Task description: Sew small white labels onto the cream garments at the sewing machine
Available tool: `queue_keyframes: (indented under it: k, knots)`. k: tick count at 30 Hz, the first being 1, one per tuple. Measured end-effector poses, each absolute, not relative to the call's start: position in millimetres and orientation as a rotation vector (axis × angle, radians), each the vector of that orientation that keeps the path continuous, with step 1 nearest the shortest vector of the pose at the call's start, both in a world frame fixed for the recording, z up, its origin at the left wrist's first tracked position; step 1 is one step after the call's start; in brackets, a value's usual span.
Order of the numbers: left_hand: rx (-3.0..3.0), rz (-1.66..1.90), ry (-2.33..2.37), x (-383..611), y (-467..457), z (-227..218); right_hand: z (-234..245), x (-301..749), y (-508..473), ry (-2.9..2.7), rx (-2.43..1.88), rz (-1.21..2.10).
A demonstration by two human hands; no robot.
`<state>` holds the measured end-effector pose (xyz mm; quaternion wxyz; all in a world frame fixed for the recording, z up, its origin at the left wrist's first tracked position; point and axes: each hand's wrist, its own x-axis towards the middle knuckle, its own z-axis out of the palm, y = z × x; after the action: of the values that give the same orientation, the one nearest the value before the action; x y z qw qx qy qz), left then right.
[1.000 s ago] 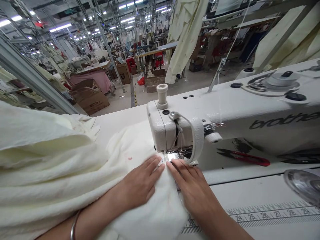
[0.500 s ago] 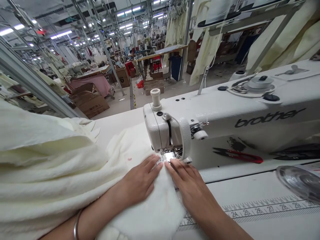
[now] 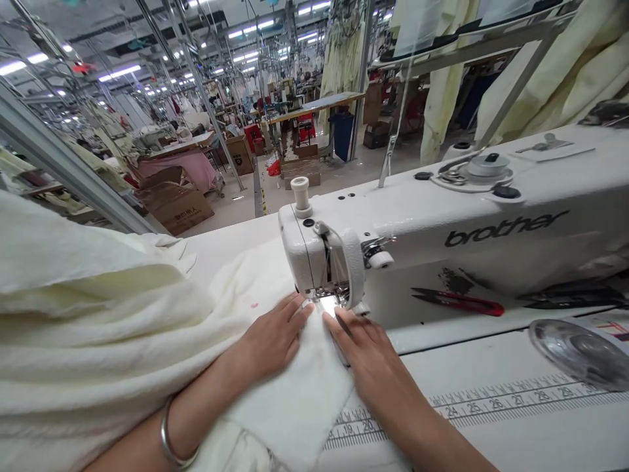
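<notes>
Cream fleece cloth (image 3: 304, 387) lies under the needle area of a white sewing machine (image 3: 314, 246), its edge running to the presser foot. My left hand (image 3: 272, 337) rests flat on the cloth just left of the foot, fingers stretched forward and pressing it down. Beside the foot on the right, my right hand (image 3: 371, 354) has its fingers extended, the index fingertip at the cloth's edge. A dark sliver shows between its fingers; I cannot tell whether it is a gap or a thing. A small pinkish mark shows on the cloth near my left hand.
Red-handled thread snips (image 3: 472, 303) and dark tools (image 3: 574, 295) lie under the machine arm. A round clear dish (image 3: 580, 354) stands at the right, behind a printed ruler (image 3: 481, 406). More cloth (image 3: 88, 328) is heaped at left. Cardboard boxes (image 3: 177, 203) stand on the floor beyond.
The view has shifted slightly. The cloth's near edge has moved forward and left, toward the foot. My left hand has shifted a little, and the right hand's fingers are slightly more parted.
</notes>
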<state>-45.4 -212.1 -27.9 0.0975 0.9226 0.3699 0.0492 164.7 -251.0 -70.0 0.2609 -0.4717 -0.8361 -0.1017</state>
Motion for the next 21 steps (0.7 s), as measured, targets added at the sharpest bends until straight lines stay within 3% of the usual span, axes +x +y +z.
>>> queue_keyframes:
  k: [7, 21]
  knots:
    - [2.705, 0.145, 1.12, -45, -212, -27, -69, 163, -252, -2.2, -1.226, -0.172]
    - [2.749, 0.335, 1.219, -44, -211, -25, -66, 153, -257, -2.201, -0.996, -0.289]
